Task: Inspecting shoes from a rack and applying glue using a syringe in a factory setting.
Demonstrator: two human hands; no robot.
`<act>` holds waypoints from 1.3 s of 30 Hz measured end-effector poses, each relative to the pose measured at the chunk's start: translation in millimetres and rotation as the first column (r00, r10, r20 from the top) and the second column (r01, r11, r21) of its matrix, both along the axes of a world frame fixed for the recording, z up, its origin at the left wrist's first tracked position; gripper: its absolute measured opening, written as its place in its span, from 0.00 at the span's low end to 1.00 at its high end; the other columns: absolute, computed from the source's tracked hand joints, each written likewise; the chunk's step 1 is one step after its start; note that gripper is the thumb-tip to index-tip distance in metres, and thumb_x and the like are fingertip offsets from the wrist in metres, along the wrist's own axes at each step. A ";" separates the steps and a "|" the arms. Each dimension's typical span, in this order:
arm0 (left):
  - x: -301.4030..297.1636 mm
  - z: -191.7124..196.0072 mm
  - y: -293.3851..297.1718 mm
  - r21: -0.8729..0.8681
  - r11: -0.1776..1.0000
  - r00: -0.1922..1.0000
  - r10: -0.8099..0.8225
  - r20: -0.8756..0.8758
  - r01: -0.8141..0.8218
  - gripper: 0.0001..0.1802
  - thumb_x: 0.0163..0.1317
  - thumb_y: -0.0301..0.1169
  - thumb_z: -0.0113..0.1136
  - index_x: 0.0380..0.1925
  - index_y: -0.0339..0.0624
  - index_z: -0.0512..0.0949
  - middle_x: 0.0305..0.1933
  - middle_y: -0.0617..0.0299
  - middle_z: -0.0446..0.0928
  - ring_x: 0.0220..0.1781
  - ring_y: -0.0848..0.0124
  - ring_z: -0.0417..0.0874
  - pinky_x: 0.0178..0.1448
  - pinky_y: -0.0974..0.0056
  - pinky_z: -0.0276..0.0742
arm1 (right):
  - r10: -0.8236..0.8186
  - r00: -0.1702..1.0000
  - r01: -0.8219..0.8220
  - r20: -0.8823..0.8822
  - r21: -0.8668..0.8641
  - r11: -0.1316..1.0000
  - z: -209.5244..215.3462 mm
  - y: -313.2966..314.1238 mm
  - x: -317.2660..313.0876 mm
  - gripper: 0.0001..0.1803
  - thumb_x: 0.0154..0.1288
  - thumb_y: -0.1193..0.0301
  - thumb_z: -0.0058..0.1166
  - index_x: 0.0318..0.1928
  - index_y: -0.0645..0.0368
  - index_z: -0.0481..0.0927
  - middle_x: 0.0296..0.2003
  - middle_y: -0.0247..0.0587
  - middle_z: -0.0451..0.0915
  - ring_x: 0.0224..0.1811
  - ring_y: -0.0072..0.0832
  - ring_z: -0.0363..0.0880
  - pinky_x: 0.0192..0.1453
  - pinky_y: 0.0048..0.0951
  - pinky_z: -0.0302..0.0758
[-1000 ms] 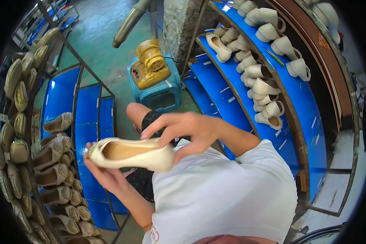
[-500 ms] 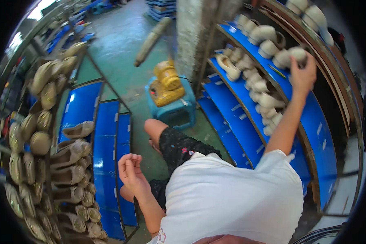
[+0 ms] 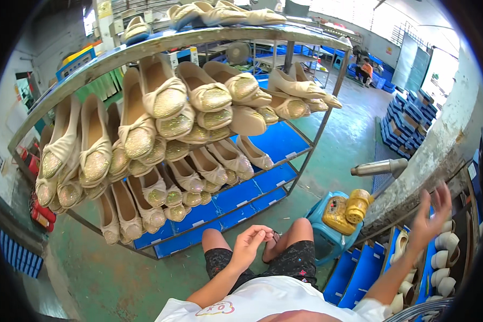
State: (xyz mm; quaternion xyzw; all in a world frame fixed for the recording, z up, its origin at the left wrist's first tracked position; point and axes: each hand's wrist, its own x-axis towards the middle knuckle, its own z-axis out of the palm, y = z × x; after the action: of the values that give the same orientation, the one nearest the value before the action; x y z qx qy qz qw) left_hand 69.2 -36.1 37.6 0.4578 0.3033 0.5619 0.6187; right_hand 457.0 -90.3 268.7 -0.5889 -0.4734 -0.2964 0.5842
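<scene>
Lettering (image 3: 218, 308) (barely legible) on white shirt (image 3: 276, 292)

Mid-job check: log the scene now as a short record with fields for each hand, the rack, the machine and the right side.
Left hand: over the lap, fingers curled, no object visible
Right hand: raised, fingers apart, no shoe held
Rack: holds cream shoes with glittery toes
Machine: yellow device on blue stool
Right side: pale shoes on shelving

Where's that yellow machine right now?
In the head view, the yellow machine sits right of centre on top of the blue stool, to the left of the person's right hand.
</scene>
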 end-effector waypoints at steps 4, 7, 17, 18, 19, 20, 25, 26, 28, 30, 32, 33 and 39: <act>-21.2 -5.3 -14.6 0.019 0.993 0.993 0.115 0.015 -0.115 0.12 0.80 0.31 0.56 0.51 0.35 0.83 0.47 0.58 0.85 0.51 0.70 0.87 0.61 0.62 0.82 | 0.643 0.765 -0.641 0.036 -0.055 0.765 68.5 140.8 -82.3 0.30 0.72 0.74 0.64 0.70 0.62 0.70 0.63 0.49 0.78 0.67 0.37 0.78 0.73 0.40 0.74; -38.6 -1.4 -28.1 0.021 0.977 0.977 0.212 0.009 -0.212 0.12 0.80 0.29 0.55 0.52 0.33 0.82 0.49 0.58 0.85 0.52 0.71 0.86 0.62 0.62 0.81 | 0.770 0.633 -0.765 0.077 -0.085 0.638 140.2 237.9 -131.2 0.31 0.71 0.65 0.67 0.70 0.58 0.73 0.60 0.50 0.79 0.65 0.37 0.80 0.67 0.36 0.78; -53.9 -2.1 -45.8 0.002 0.918 0.918 0.396 -0.023 -0.396 0.11 0.79 0.29 0.56 0.50 0.34 0.84 0.46 0.58 0.86 0.48 0.71 0.87 0.59 0.63 0.83 | 0.716 0.606 -0.446 0.348 -0.597 0.667 220.9 414.5 -246.0 0.32 0.73 0.41 0.58 0.67 0.44 0.78 0.65 0.58 0.77 0.71 0.51 0.73 0.76 0.46 0.68; -53.3 -2.3 -47.0 -0.002 0.915 0.915 0.403 -0.030 -0.403 0.11 0.79 0.29 0.57 0.50 0.34 0.84 0.46 0.58 0.86 0.48 0.71 0.87 0.59 0.63 0.83 | 0.700 0.615 -0.460 0.362 -0.556 0.692 219.8 420.3 -246.7 0.31 0.72 0.42 0.60 0.65 0.46 0.78 0.64 0.58 0.78 0.70 0.51 0.74 0.75 0.47 0.69; -52.0 -1.6 -47.0 0.000 0.916 0.916 0.400 -0.031 -0.400 0.11 0.79 0.29 0.57 0.50 0.33 0.84 0.46 0.58 0.86 0.48 0.71 0.87 0.59 0.64 0.83 | 0.680 0.628 -0.469 0.378 -0.513 0.719 220.3 427.3 -246.7 0.29 0.71 0.44 0.62 0.63 0.47 0.79 0.62 0.58 0.78 0.68 0.52 0.75 0.74 0.48 0.69; -49.8 -0.2 -45.7 0.003 0.920 0.919 0.392 -0.029 -0.392 0.11 0.79 0.29 0.57 0.50 0.33 0.84 0.46 0.57 0.86 0.48 0.71 0.87 0.59 0.64 0.83 | 0.655 0.644 -0.473 0.395 -0.467 0.747 219.0 432.2 -243.8 0.28 0.70 0.46 0.64 0.61 0.48 0.79 0.61 0.58 0.79 0.67 0.52 0.75 0.73 0.48 0.70; -41.5 10.0 -46.8 0.039 0.945 0.944 0.328 -0.037 -0.326 0.11 0.79 0.29 0.57 0.50 0.33 0.83 0.47 0.57 0.86 0.49 0.70 0.87 0.59 0.63 0.83 | 0.511 0.725 -0.608 0.462 0.080 0.790 186.6 389.0 -224.7 0.29 0.74 0.58 0.61 0.64 0.68 0.78 0.58 0.55 0.82 0.58 0.40 0.82 0.63 0.42 0.78; -42.0 11.3 -48.0 0.052 0.950 0.949 0.312 -0.054 -0.309 0.11 0.79 0.29 0.57 0.50 0.33 0.83 0.47 0.56 0.86 0.49 0.69 0.87 0.59 0.63 0.83 | 0.522 0.706 -0.638 0.479 0.110 0.762 175.7 361.7 -223.0 0.25 0.68 0.60 0.67 0.60 0.61 0.79 0.60 0.55 0.79 0.63 0.45 0.78 0.67 0.43 0.75; -48.1 11.2 -50.4 0.032 0.967 0.965 0.255 -0.057 -0.254 0.14 0.80 0.32 0.55 0.52 0.32 0.82 0.49 0.55 0.86 0.51 0.68 0.87 0.61 0.61 0.82 | 0.592 0.630 -0.722 0.503 0.098 0.685 142.0 300.9 -217.0 0.24 0.61 0.64 0.74 0.55 0.52 0.80 0.64 0.56 0.76 0.67 0.52 0.77 0.71 0.45 0.72; -56.3 6.4 -45.0 -0.032 0.989 0.989 0.145 -0.003 -0.145 0.18 0.83 0.36 0.51 0.55 0.31 0.80 0.52 0.52 0.85 0.55 0.66 0.87 0.64 0.60 0.82 | 0.698 0.488 -0.807 0.524 -0.034 0.590 103.0 249.0 -196.8 0.23 0.56 0.70 0.74 0.52 0.52 0.82 0.66 0.57 0.75 0.67 0.54 0.77 0.71 0.47 0.72; -60.4 15.9 -33.6 -0.082 0.997 0.988 0.013 0.152 -0.001 0.32 0.82 0.53 0.45 0.58 0.30 0.78 0.53 0.44 0.86 0.55 0.56 0.88 0.61 0.52 0.84 | 0.832 0.281 -0.880 0.479 -0.217 0.422 59.2 210.4 -171.7 0.19 0.51 0.75 0.73 0.46 0.54 0.84 0.68 0.55 0.75 0.69 0.55 0.75 0.71 0.50 0.72; -62.4 26.1 -27.4 -0.129 0.986 0.964 -0.067 0.258 0.104 0.39 0.81 0.59 0.39 0.63 0.29 0.74 0.56 0.39 0.84 0.55 0.53 0.88 0.61 0.50 0.85 | 0.894 0.167 -0.903 0.415 -0.300 0.308 36.9 193.5 -160.7 0.16 0.49 0.75 0.72 0.42 0.55 0.85 0.68 0.53 0.75 0.70 0.56 0.74 0.71 0.52 0.73; -41.8 67.1 -23.5 -0.020 0.919 0.833 -0.348 0.430 0.395 0.43 0.73 0.52 0.60 0.76 0.32 0.63 0.73 0.39 0.72 0.73 0.53 0.77 0.76 0.49 0.73 | 0.959 0.030 -0.802 0.281 -0.565 0.191 -66.8 129.6 -146.6 0.10 0.44 0.78 0.67 0.32 0.57 0.87 0.67 0.53 0.77 0.72 0.57 0.73 0.74 0.54 0.73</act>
State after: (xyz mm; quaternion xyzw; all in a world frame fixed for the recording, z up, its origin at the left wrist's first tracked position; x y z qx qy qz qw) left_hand 27.4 -59.6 104.7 0.3429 0.0989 0.4983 0.7902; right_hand 310.4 39.3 201.9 -0.1028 -0.9203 0.0317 0.3762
